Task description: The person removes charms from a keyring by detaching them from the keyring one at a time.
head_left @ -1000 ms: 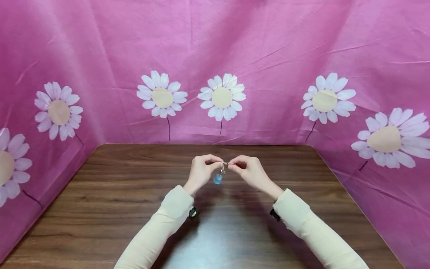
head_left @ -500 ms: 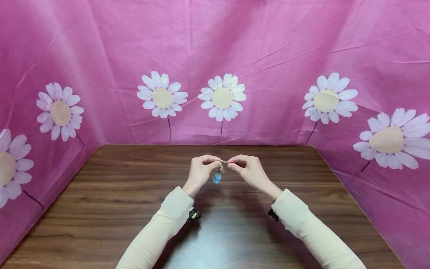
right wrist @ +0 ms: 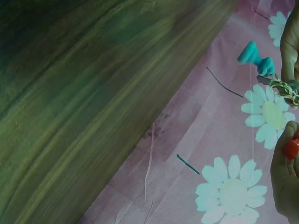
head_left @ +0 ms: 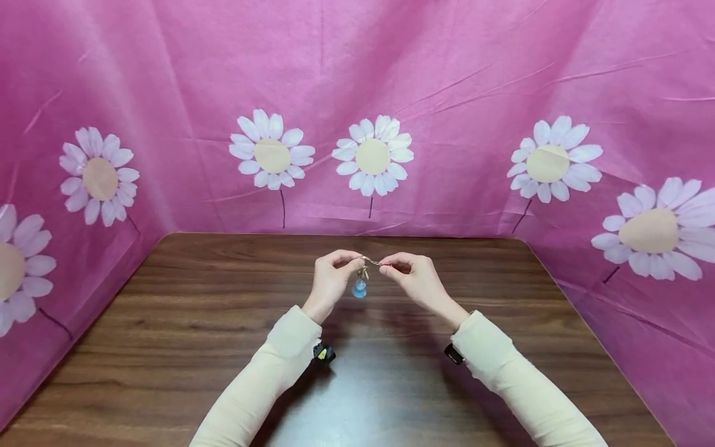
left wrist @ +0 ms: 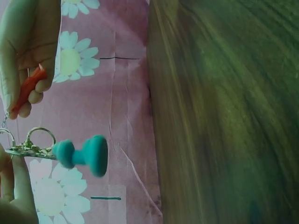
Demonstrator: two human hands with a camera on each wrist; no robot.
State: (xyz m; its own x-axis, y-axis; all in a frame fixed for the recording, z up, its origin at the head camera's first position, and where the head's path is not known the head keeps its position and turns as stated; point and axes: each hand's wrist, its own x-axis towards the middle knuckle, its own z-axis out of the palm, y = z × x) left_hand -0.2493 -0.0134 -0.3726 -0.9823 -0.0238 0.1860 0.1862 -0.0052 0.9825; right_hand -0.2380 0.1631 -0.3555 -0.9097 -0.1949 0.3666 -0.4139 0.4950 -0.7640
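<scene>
Above the table, my left hand [head_left: 328, 282] pinches a gold metal keychain between thumb and fingertips. From it hangs a blue-green, knobbed charm [head_left: 359, 288], which the left wrist view shows as two rounded parts joined by a neck. Gold rings [left wrist: 41, 135] sit beside this charm. A short chain [head_left: 373, 262] spans the gap to my right hand [head_left: 416, 279], whose thumb and fingers hold a small red piece [left wrist: 29, 91] at the chain's other end. Fingers partly cover the red piece, so its kind cannot be made out.
A brown wood-grain table [head_left: 195, 347] lies beneath both hands. Pink cloth [head_left: 447, 62] printed with white daisies encloses its back and sides. Dark straps with small devices [head_left: 324, 354] are on the wrists, below cream sleeves.
The hands have drawn slightly apart, and more of the chain shows between them. The blue charm hangs a little freer below the left fingers. The head view has shifted slightly.
</scene>
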